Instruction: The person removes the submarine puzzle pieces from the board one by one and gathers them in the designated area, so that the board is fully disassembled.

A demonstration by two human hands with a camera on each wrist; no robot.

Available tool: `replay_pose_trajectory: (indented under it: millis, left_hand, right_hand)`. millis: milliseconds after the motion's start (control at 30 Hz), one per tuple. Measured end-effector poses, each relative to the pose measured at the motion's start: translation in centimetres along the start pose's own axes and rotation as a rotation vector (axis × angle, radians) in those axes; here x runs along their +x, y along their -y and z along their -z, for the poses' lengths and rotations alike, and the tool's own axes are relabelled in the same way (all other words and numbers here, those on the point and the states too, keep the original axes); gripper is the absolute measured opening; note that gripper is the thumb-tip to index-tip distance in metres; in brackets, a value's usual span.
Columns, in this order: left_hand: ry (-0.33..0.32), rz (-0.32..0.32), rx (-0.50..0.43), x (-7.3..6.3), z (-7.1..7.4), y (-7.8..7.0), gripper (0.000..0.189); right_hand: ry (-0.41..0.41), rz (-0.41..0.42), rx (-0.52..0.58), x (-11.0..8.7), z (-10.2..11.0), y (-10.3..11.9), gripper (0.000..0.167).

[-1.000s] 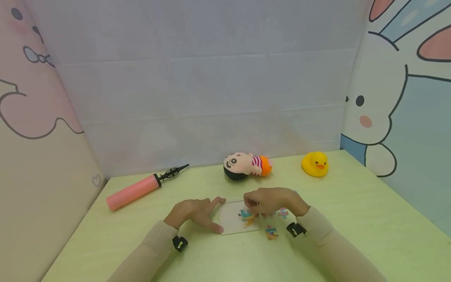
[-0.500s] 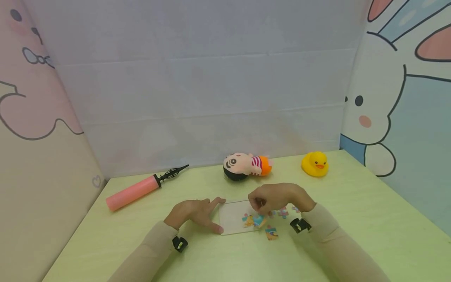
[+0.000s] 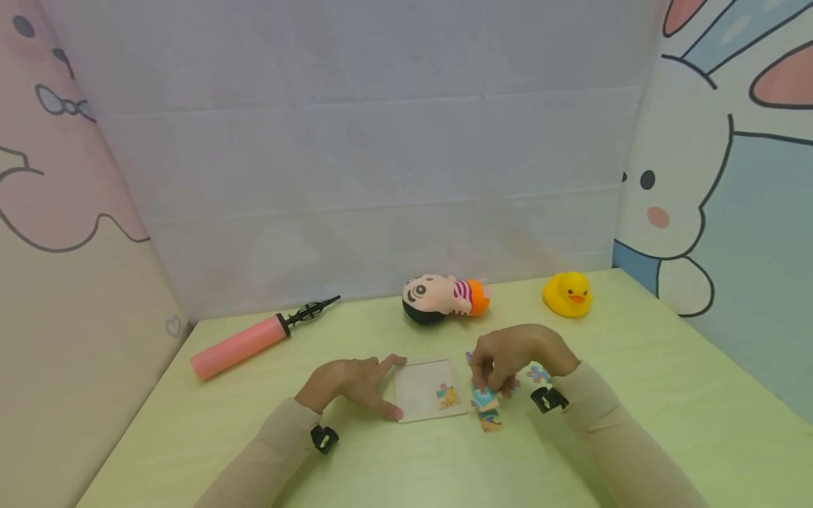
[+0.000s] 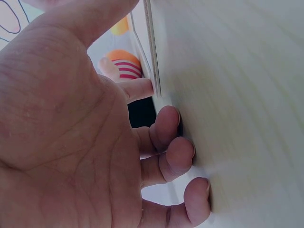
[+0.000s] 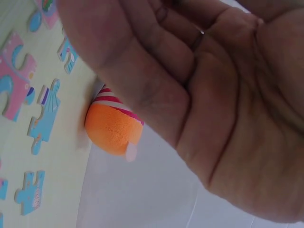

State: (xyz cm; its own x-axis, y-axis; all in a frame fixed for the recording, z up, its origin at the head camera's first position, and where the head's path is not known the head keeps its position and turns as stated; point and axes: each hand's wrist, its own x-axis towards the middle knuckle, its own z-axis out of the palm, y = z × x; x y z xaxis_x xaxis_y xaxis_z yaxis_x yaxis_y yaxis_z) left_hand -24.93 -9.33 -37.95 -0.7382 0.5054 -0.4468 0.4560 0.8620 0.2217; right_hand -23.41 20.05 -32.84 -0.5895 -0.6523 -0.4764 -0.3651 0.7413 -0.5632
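A pale square puzzle tray (image 3: pixel 413 386) lies mid-table, a yellow-and-teal jigsaw piece (image 3: pixel 448 397) in its lower right part. My left hand (image 3: pixel 356 382) is spread along the tray's left side, thumb and index finger touching its two left corners; in the left wrist view the other fingers (image 4: pixel 179 154) rest on the tabletop. Just right of the tray, my right hand (image 3: pixel 517 356) pinches a light-blue puzzle piece (image 3: pixel 485 401). Its fingertips are hidden in the right wrist view. Below that piece lies a blue-and-brown piece (image 3: pixel 490 423).
Several loose pieces, including a pink one (image 5: pixel 19 76) and a blue one (image 5: pixel 46 114), lie around the right hand. At the back are a pink hand pump (image 3: pixel 241 346), a plush doll (image 3: pixel 438 299) and a yellow rubber duck (image 3: pixel 568 295).
My right hand has moved right, carrying the light-blue puzzle piece off the tray to beside its right edge. The yellow-and-teal piece stays on the tray. My left hand has not moved.
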Motion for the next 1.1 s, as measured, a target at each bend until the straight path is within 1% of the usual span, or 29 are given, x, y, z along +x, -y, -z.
replay_pose_trajectory:
  millis: [200,400,533,700,867,1000,1100]
  left_hand:
    - [-0.009,-0.025,0.007,0.3,0.1,-0.1,0.096]
    - [-0.010,-0.003,0.010,0.2,0.2,-0.1,0.095]
    - [-0.017,0.007,0.019,0.2,0.1,-0.1,0.095]
    - [-0.014,0.019,0.022,0.2,0.1,-0.2,0.095]
    - [-0.012,0.025,0.024,0.1,0.0,-0.2,0.095]
    - [-0.009,0.025,0.017,0.0,0.0,-0.2,0.095]
    - [-0.007,0.030,0.012,-0.2,0.0,-0.2,0.094]
  right_hand:
    - [-0.027,-0.078,-0.012,-1.1,-0.4,-0.5,0.014]
    - [-0.029,-0.131,-0.074,-1.8,-0.8,-1.2,0.014]
    - [-0.032,-0.158,-0.063,-2.2,-1.2,-1.7,0.015]
    - [-0.040,-0.155,-0.052,-2.6,-1.7,-2.3,0.015]
    - [-0.047,-0.126,-0.041,-2.8,-1.8,-2.8,0.016]
    - [-0.071,-0.117,-0.014,-2.9,-2.0,-3.0,0.018]
    - [-0.091,-0.124,-0.014,-3.0,-2.2,-3.1,0.019]
